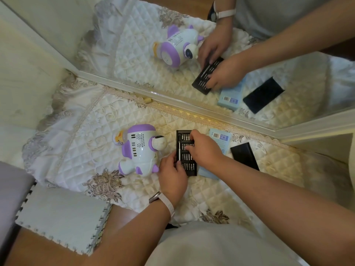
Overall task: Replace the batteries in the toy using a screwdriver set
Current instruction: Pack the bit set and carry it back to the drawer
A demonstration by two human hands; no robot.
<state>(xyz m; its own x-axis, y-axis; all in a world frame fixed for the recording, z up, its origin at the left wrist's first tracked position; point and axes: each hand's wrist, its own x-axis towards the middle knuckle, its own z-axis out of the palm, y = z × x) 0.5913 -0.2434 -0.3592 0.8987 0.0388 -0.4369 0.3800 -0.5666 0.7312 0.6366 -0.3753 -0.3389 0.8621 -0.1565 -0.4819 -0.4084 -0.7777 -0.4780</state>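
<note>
- Head view shows my two hands over the bit tray (186,170), which lies on the quilt (86,143) in front of a mirror (192,54).
- My left hand (172,177) pinches the tray's near left edge to keep it from sliding. Thumb and fingers curl around that edge.
- My right hand (205,148) lies across the middle of the tray. Its fingertips press down among the small bits. I cannot tell if they have one pinched yet.
- The long driver handle (179,150) sits in its slot at the left side of the tray.
- The toy (141,150) lies on its side just left of the tray, touched by no hand. Its cover looks shut, so no screw is out yet.
- A blue box (221,138) pokes out from under the tray. The black lid (244,155) lies a bit farther right.
- I think I am at an early step: picking a bit.
- Next I need a bit that fits the toy's screw. Then I must lift the handle out and push the bit into its tip.
</note>
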